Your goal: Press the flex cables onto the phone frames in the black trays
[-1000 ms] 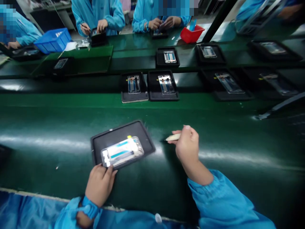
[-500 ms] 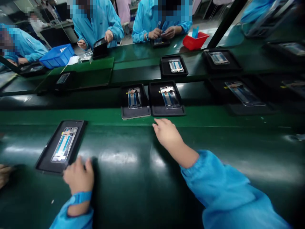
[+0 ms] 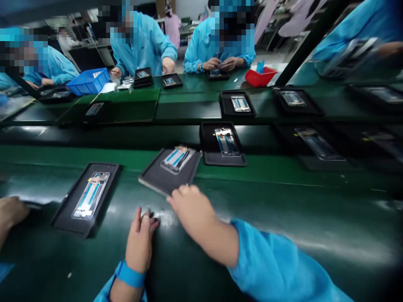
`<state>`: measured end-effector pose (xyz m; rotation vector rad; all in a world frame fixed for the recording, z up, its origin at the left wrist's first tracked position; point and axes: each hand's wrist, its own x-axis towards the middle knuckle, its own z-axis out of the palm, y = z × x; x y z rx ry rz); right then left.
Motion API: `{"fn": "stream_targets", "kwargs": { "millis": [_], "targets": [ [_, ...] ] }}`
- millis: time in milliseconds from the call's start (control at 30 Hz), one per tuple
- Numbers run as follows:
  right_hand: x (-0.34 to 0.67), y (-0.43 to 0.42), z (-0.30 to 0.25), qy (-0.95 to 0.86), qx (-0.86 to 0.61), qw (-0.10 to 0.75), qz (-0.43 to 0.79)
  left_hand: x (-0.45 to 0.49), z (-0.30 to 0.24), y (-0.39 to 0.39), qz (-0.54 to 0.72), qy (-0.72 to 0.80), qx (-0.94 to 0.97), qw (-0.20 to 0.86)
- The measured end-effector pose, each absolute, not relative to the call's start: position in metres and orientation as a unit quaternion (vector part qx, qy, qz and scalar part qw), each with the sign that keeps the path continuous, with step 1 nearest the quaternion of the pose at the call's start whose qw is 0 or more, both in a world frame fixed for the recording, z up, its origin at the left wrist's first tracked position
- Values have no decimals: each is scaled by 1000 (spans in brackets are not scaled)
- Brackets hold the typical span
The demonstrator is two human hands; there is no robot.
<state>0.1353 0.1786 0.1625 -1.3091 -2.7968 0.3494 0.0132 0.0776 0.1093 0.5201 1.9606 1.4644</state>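
Observation:
My right hand (image 3: 192,209) grips the near edge of a black tray (image 3: 163,176) that lies askew across the edge of the green belt (image 3: 283,218). A phone frame (image 3: 178,158) with blue strips lies in that tray. My left hand (image 3: 140,237) rests on the belt just below it, fingers stretched out and apart, holding nothing. To the left a second black tray (image 3: 66,218) lies on the belt and carries another phone frame (image 3: 91,195).
Another person's hand (image 3: 11,212) reaches in at the far left. More black trays with frames, such as the nearest tray (image 3: 220,158), sit on the raised middle strip. Co-workers in blue coats work across the line beside a blue bin (image 3: 88,82) and a red bin (image 3: 261,76).
My left hand has left the left tray and moved right onto the belt. My right hand has taken one tray from the middle strip and drawn it toward me.

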Motion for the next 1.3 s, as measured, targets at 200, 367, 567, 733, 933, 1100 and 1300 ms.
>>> {"fn": "stream_targets", "kwargs": {
  "millis": [200, 367, 567, 733, 933, 1100, 1300],
  "targets": [
    [163, 73, 151, -930, -287, 3, 227, 35, 129, 50, 584, 627, 72, 510],
    [239, 71, 138, -858, -414, 80, 295, 3, 130, 23, 385, 739, 238, 498],
    [287, 87, 136, -766, -583, 4, 270, 15, 119, 35, 197, 792, 578, 32],
    [273, 89, 137, -819, -529, -44, 219, 79, 108, 25, 124, 627, 769, -11],
    [261, 95, 136, -861, -468, -68, 190, 109, 101, 24, 105, 618, 779, 20],
    [261, 98, 137, -858, -462, -79, 213, 105, 99, 22, 137, 616, 774, 54],
    [258, 98, 134, -858, -448, -100, 231, 104, 96, 19, 152, 613, 773, 60]
  ]
}}
